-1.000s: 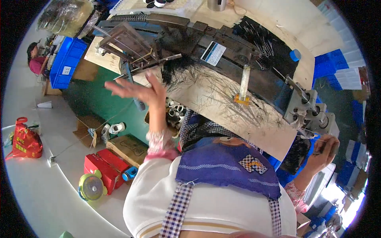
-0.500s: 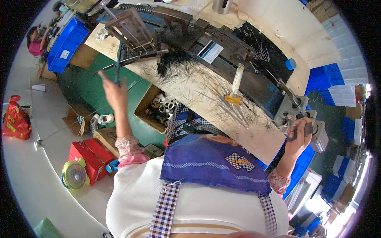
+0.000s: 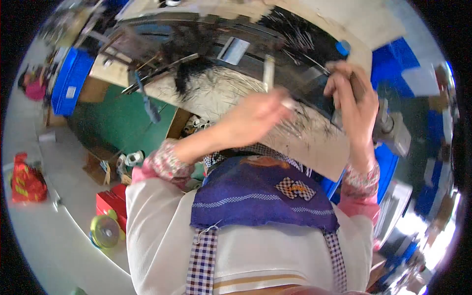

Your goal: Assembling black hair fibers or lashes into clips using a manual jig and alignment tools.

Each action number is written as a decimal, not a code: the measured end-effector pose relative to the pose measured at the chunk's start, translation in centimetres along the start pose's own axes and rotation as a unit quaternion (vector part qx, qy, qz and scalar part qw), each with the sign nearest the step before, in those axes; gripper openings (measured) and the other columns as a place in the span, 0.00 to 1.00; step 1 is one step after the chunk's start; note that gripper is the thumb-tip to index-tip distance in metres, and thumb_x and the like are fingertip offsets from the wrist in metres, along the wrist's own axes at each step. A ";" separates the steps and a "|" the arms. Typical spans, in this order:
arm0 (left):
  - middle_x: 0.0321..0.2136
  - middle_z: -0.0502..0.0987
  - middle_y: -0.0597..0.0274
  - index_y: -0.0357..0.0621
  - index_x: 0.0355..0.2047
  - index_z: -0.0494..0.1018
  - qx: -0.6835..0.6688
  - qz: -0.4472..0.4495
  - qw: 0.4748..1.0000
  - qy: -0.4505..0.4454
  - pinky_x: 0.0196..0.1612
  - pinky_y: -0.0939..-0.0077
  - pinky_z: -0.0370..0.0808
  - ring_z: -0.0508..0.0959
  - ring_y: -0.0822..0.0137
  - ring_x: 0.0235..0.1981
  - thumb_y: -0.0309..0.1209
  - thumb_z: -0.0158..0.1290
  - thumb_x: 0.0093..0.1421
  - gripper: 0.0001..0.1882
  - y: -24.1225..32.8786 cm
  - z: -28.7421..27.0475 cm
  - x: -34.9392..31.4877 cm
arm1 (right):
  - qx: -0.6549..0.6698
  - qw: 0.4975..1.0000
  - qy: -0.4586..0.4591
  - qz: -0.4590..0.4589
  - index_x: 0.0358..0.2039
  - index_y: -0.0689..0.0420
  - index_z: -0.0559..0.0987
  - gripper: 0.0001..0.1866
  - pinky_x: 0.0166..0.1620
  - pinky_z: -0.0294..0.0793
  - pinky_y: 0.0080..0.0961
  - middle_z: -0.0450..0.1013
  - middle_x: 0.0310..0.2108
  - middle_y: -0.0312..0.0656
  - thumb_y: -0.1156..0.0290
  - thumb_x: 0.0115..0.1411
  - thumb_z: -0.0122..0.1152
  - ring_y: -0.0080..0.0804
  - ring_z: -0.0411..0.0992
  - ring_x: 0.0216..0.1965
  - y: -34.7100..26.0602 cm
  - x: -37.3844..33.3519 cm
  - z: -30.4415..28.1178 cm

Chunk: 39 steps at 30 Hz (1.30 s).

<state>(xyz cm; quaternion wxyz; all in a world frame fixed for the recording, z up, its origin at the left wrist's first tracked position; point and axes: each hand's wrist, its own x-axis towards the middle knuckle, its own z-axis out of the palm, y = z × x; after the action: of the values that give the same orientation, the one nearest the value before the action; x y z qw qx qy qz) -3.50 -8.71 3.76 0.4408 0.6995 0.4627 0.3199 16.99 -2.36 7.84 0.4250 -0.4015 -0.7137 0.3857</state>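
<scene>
My left hand [image 3: 255,115] reaches out over a pale workbench board [image 3: 319,152] strewn with thin dark bristles. Its fingers are bunched near a small pale thing, just below an upright white tube [image 3: 269,69]; motion blur hides what it holds. My right hand [image 3: 351,98] is lifted over the bench's right end, fingers curled around a narrow dark piece [image 3: 356,84]. A black tuft of fibres [image 3: 189,73] lies further left on the board, beside dark metal frames. My purple apron and white sleeves fill the lower part of the head view.
Blue crates [image 3: 71,81] stand at the far left and a grey machine [image 3: 393,132] at the right. On the floor lie a green mat [image 3: 123,123], a cardboard box with rolls [image 3: 191,125], a red box [image 3: 110,201], a yellow tape roll [image 3: 104,231] and a red bag [image 3: 24,179].
My left hand swung from the raised far-left position across to the middle of the bench. My right hand rose from the bench's lower right edge to above the board.
</scene>
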 end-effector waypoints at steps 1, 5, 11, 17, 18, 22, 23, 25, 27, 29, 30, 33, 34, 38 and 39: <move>0.28 0.76 0.48 0.36 0.37 0.67 0.081 -0.025 0.995 0.051 0.40 0.60 0.72 0.76 0.47 0.34 0.42 0.39 0.66 0.19 -0.7 -1.0 -0.7 | -0.100 0.995 0.017 0.021 0.40 0.62 0.77 0.09 0.30 0.65 0.14 0.72 0.23 0.35 0.73 0.62 0.52 0.15 0.68 0.27 0.2 0.7 -0.8; 0.35 0.73 0.57 0.37 0.35 0.70 0.015 -0.017 0.988 0.154 0.49 0.72 0.66 0.71 0.64 0.43 0.35 0.39 0.69 0.14 -6.9 -2.3 -0.6 | -0.314 0.932 -0.037 -0.176 0.41 0.61 0.77 0.11 0.44 0.72 0.26 0.76 0.40 0.42 0.71 0.61 0.52 0.40 0.74 0.41 6.0 4.3 -3.8; 0.27 0.70 0.64 0.42 0.30 0.69 -0.373 -0.194 0.888 0.184 0.28 0.76 0.69 0.66 0.72 0.26 0.34 0.40 0.68 0.13 -0.4 2.6 4.0 | -0.415 0.860 -0.083 -0.284 0.28 0.57 0.76 0.05 0.37 0.72 0.32 0.70 0.24 0.41 0.74 0.51 0.53 0.40 0.71 0.32 6.7 5.7 -1.3; 0.27 0.67 0.63 0.40 0.34 0.69 -0.828 -0.100 0.551 0.037 0.09 0.90 0.49 0.53 0.82 0.13 0.32 0.42 0.67 0.10 1.4 -4.5 3.1 | -0.430 0.858 -0.084 -0.267 0.30 0.59 0.77 0.06 0.39 0.72 0.32 0.72 0.28 0.42 0.72 0.52 0.55 0.40 0.72 0.35 7.3 5.1 -0.6; 0.26 0.64 0.65 0.39 0.37 0.69 -0.864 -0.057 0.499 0.049 0.08 0.89 0.49 0.52 0.81 0.12 0.33 0.42 0.67 0.10 0.6 -6.1 2.4 | -0.453 0.849 -0.085 -0.260 0.33 0.59 0.77 0.07 0.41 0.73 0.30 0.72 0.31 0.41 0.73 0.54 0.55 0.38 0.72 0.38 7.8 4.9 -0.2; 0.20 0.54 0.70 0.39 0.49 0.67 -0.765 0.063 0.631 0.107 0.07 0.87 0.49 0.49 0.81 0.11 0.35 0.37 0.69 0.16 -4.1 -6.9 -2.2 | -0.400 0.869 -0.075 -0.280 0.32 0.59 0.77 0.06 0.38 0.73 0.33 0.71 0.29 0.42 0.73 0.52 0.57 0.39 0.73 0.36 6.4 3.4 0.3; 0.17 0.62 0.69 0.38 0.43 0.73 -0.603 0.101 0.775 0.157 0.11 0.83 0.57 0.58 0.80 0.12 0.32 0.38 0.68 0.15 -4.1 -6.3 -2.9 | -0.402 0.870 -0.075 -0.274 0.32 0.59 0.77 0.06 0.38 0.73 0.33 0.71 0.29 0.42 0.73 0.52 0.57 0.39 0.73 0.36 6.2 4.8 0.2; 0.19 0.75 0.62 0.35 0.34 0.77 -0.152 0.088 0.954 0.243 0.21 0.79 0.68 0.71 0.73 0.17 0.30 0.43 0.64 0.14 -5.0 -6.0 -3.0 | -0.457 0.850 -0.047 -0.258 0.25 0.60 0.76 0.05 0.36 0.72 0.37 0.72 0.26 0.46 0.72 0.49 0.56 0.45 0.72 0.34 6.0 8.6 -0.1; 0.26 0.80 0.54 0.34 0.28 0.77 0.025 0.022 0.992 0.122 0.28 0.76 0.71 0.76 0.69 0.23 0.32 0.47 0.60 0.14 -0.1 -2.8 1.0 | -0.463 0.855 -0.020 -0.233 0.26 0.62 0.77 0.08 0.38 0.71 0.39 0.72 0.26 0.49 0.70 0.50 0.58 0.48 0.72 0.34 8.2 12.6 -0.7; 0.21 0.77 0.53 0.36 0.32 0.78 0.075 0.027 0.997 -0.010 0.28 0.77 0.69 0.76 0.72 0.23 0.36 0.49 0.58 0.14 -0.4 -0.7 6.2 | -0.435 0.862 -0.022 -0.259 0.28 0.62 0.78 0.09 0.38 0.71 0.39 0.72 0.27 0.50 0.70 0.50 0.59 0.48 0.72 0.34 9.3 13.7 -2.5; 0.21 0.77 0.51 0.37 0.32 0.78 0.077 0.016 0.997 -0.026 0.28 0.75 0.69 0.76 0.70 0.22 0.37 0.50 0.57 0.15 -1.6 0.2 8.0 | -0.389 0.871 -0.040 -0.298 0.30 0.63 0.78 0.10 0.38 0.71 0.39 0.73 0.28 0.50 0.69 0.51 0.60 0.48 0.72 0.34 8.8 14.2 -1.6; 0.21 0.77 0.49 0.40 0.32 0.79 0.065 0.022 0.997 -0.042 0.28 0.71 0.70 0.77 0.62 0.23 0.39 0.51 0.56 0.15 -4.7 0.9 12.7 | -0.289 0.925 -0.211 -0.124 0.33 0.62 0.78 0.13 0.39 0.70 0.38 0.73 0.30 0.50 0.67 0.50 0.62 0.48 0.72 0.34 4.6 10.1 -3.6; 0.23 0.77 0.47 0.41 0.32 0.79 0.060 0.031 0.997 -0.038 0.29 0.69 0.71 0.78 0.56 0.24 0.39 0.51 0.56 0.15 -5.1 0.8 13.1 | -0.280 0.934 -0.215 -0.061 0.30 0.63 0.78 0.12 0.38 0.70 0.37 0.72 0.29 0.49 0.67 0.50 0.63 0.47 0.72 0.34 3.6 8.3 -3.9; 0.24 0.78 0.50 0.49 0.32 0.80 0.311 0.132 0.940 0.054 0.34 0.56 0.74 0.78 0.47 0.30 0.40 0.51 0.55 0.12 -3.3 -0.3 12.8 | -0.289 0.908 -0.175 -0.248 0.25 0.64 0.75 0.10 0.35 0.70 0.37 0.70 0.24 0.48 0.69 0.50 0.62 0.48 0.72 0.31 6.5 7.5 -3.7; 0.23 0.77 0.53 0.49 0.30 0.79 0.437 0.120 0.888 0.072 0.32 0.57 0.74 0.78 0.50 0.29 0.38 0.50 0.56 0.10 -2.3 -1.1 12.4 | -0.288 0.908 -0.174 -0.248 0.25 0.64 0.75 0.10 0.35 0.70 0.37 0.70 0.24 0.48 0.69 0.50 0.62 0.48 0.72 0.31 7.2 8.3 -3.0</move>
<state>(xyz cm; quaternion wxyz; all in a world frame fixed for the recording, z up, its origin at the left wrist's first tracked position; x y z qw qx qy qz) -0.72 3.61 2.56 0.0142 0.8468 0.4984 0.1850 18.85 8.43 4.89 0.2417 -0.2426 -0.9332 0.1091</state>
